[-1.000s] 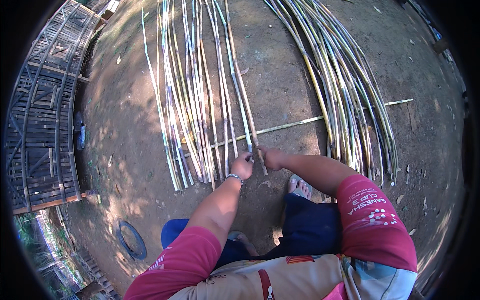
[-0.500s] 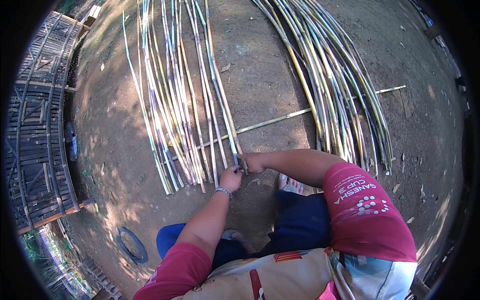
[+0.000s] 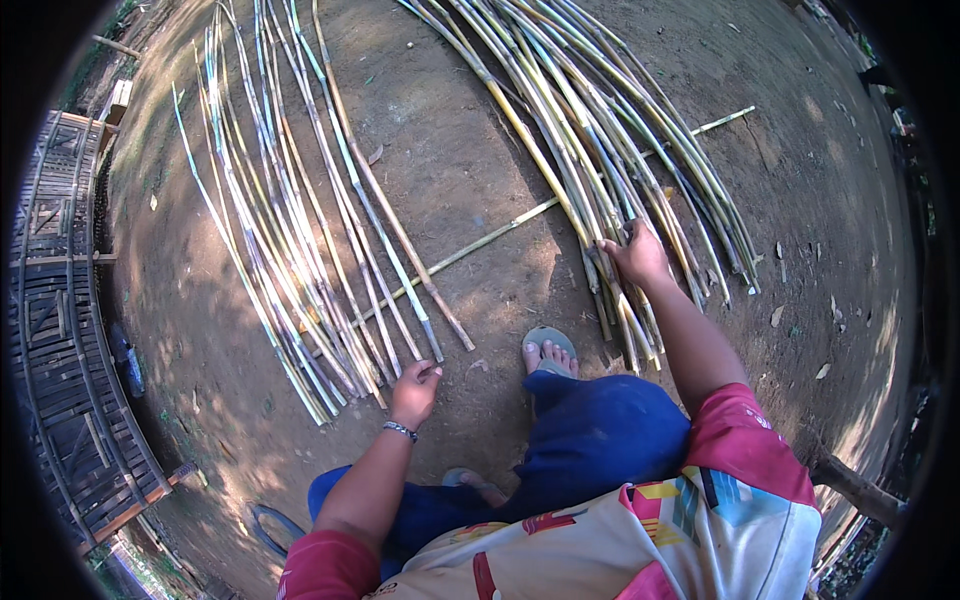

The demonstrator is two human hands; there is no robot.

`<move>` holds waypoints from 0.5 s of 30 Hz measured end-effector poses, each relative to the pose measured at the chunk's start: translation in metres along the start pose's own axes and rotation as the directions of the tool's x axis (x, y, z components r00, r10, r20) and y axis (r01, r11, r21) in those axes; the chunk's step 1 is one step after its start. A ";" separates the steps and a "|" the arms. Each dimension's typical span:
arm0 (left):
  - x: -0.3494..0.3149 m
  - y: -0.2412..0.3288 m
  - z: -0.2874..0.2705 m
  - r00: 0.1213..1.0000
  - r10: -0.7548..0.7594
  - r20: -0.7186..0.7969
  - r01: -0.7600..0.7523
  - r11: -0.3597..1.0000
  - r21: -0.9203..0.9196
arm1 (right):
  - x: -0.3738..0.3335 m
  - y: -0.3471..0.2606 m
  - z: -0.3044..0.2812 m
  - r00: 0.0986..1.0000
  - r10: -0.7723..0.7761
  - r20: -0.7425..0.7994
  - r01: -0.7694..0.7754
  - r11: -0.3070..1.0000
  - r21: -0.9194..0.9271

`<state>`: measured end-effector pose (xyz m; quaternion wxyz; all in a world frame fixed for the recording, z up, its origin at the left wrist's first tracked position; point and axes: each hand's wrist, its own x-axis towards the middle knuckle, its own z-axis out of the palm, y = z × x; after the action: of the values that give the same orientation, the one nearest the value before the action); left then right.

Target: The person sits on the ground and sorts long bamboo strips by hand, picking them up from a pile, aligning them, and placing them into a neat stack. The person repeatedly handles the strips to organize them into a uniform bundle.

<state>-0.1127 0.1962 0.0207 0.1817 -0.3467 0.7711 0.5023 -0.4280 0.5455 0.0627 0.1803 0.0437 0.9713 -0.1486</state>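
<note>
Yellow poles (image 3: 585, 120) lie over the cross stick's (image 3: 487, 241) right half. The right hand (image 3: 640, 260) touches them; I can't tell if it grips. The left hand (image 3: 412, 396) looks empty, loosely open. Tugging could roll poles.

Spread poles (image 3: 300, 262) lie left of bunched poles (image 3: 580, 130).

Slender, jointed poles in tan, yellow-green and purplish tones lie on the ground in two groups. The left group (image 3: 287, 222), loosely spread with uneven lower ends, slants across the upper and middle left; the denser right bundle (image 3: 590, 130) overlaps from top centre to centre right. One crosswise pole (image 3: 490, 238) runs beneath both, rising rightward.
</note>
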 end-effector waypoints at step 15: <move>-0.003 0.085 0.038 0.955 0.116 0.272 -0.143 0.986 0.081 | -0.025 0.010 0.002 0.997 0.050 0.056 -0.046 0.997 -0.065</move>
<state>-0.1742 0.2531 0.0619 0.2672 -0.2152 0.7848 0.5161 -0.4024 0.5540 0.0672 0.2131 0.0571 0.9687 -0.1142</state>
